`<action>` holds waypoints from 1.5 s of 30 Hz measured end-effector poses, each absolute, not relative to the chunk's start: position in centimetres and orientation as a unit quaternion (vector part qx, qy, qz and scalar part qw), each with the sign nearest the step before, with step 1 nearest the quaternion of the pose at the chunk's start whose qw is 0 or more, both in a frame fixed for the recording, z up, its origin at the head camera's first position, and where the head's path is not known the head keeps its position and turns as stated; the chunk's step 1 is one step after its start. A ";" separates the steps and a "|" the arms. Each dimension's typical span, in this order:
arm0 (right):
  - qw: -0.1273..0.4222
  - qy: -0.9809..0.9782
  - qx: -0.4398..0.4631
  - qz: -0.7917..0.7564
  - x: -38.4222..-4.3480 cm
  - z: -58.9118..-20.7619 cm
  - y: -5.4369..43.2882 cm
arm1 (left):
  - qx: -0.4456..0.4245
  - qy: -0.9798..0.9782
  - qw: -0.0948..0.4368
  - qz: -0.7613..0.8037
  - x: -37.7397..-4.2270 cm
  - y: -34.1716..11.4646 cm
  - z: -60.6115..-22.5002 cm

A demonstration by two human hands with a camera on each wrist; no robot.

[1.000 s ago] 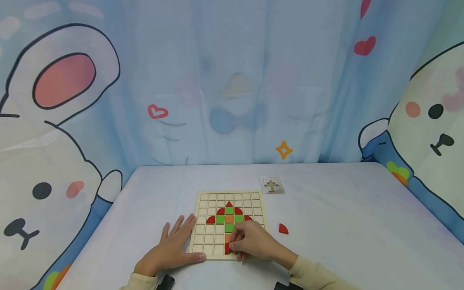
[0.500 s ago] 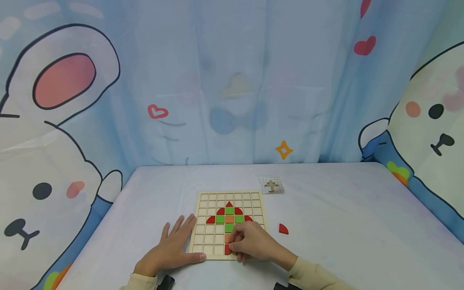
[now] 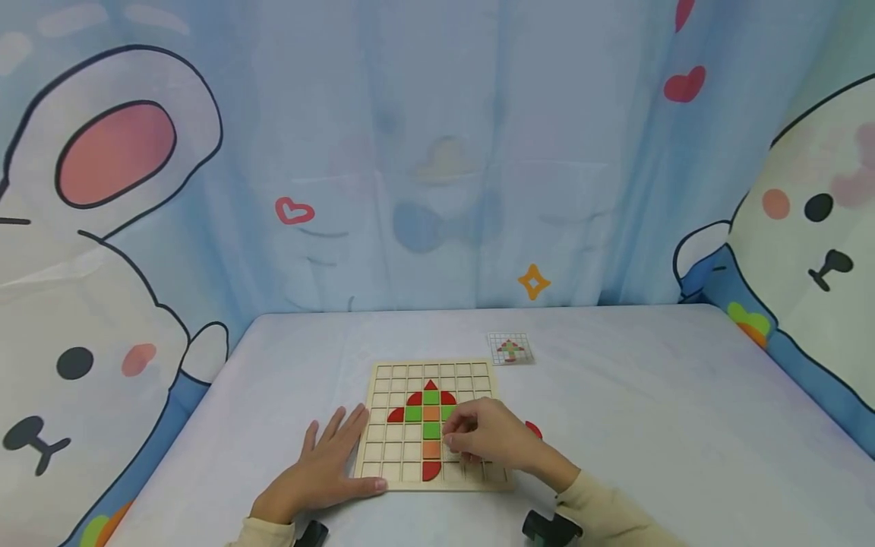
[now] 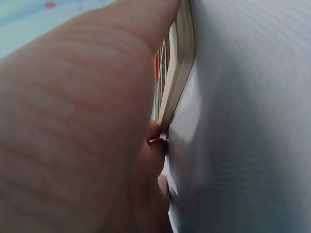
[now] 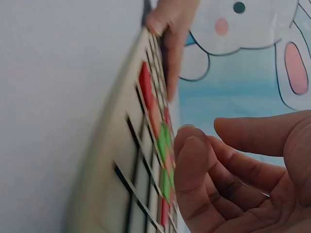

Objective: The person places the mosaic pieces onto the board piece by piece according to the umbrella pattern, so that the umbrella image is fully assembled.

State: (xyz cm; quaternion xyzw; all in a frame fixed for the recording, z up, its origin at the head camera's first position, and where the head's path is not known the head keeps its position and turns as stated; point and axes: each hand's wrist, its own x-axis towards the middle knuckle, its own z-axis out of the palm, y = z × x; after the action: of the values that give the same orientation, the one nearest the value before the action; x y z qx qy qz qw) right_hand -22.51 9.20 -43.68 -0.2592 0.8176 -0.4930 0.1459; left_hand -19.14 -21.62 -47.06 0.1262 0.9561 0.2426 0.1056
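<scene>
A wooden grid board (image 3: pixel 393 452) lies on the white table, bearing red, green and orange pieces in an arrow-like pattern. At the bottom of its stem sits a red quarter-circle piece (image 3: pixel 431 471), with an orange square (image 3: pixel 431 450) just above it. My left hand (image 3: pixel 317 471) rests with spread fingers along the board's left edge, thumb at the near corner. Above the board's right half hovers my right hand (image 3: pixel 495 437), fingers loosely bent. In the right wrist view, thumb and forefinger stand apart with nothing between them. A loose red piece (image 3: pixel 534 429) lies right of the board, partly hidden by that hand.
Behind the board's far right corner lies a small pattern card (image 3: pixel 510 349) printed with a similar figure. A blue curtain with cartoon animals (image 3: pixel 444 228) hangs beyond the table's far edge. White tabletop (image 3: pixel 649 425) stretches to the right.
My right hand has let go of the red piece at the stem's bottom and moved up and right, uncovering it. The left hand stays in place. The head view has shifted slightly.
</scene>
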 end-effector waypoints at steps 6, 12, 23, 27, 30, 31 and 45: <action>0.123 0.836 -0.258 -0.468 -23.5 -42.5 11.3 | 0.121 0.957 0.108 0.242 -19.1 -21.7 -47.2; 0.076 0.887 -0.245 -0.385 -24.8 -42.1 13.3 | 0.119 0.957 0.106 0.243 -19.0 -22.0 -47.3; 0.089 0.948 -0.164 -0.257 -25.9 -41.1 17.4 | 0.128 0.953 0.097 0.258 -19.1 -22.1 -47.6; 0.122 0.947 -0.158 -0.250 -26.1 -41.1 18.6 | 0.128 0.952 0.098 0.260 -19.2 -22.1 -47.8; 0.149 0.945 -0.162 -0.241 -26.2 -41.3 19.1 | 0.128 0.954 0.093 0.257 -19.2 -22.1 -48.0; 0.156 0.945 -0.166 -0.237 -26.2 -41.5 19.2 | 0.127 0.954 0.092 0.254 -19.2 -22.0 -48.0; 0.146 0.939 -0.222 -0.219 -25.9 -43.0 18.2 | 0.133 0.956 0.104 0.239 -19.1 -21.6 -47.2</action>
State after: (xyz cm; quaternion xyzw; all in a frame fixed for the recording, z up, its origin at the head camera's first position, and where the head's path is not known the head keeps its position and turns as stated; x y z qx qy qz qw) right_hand -25.94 18.18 -43.00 -0.2216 0.9388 -0.2194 0.1461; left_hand -19.07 -21.56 -47.18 0.1330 0.9562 0.2391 0.1041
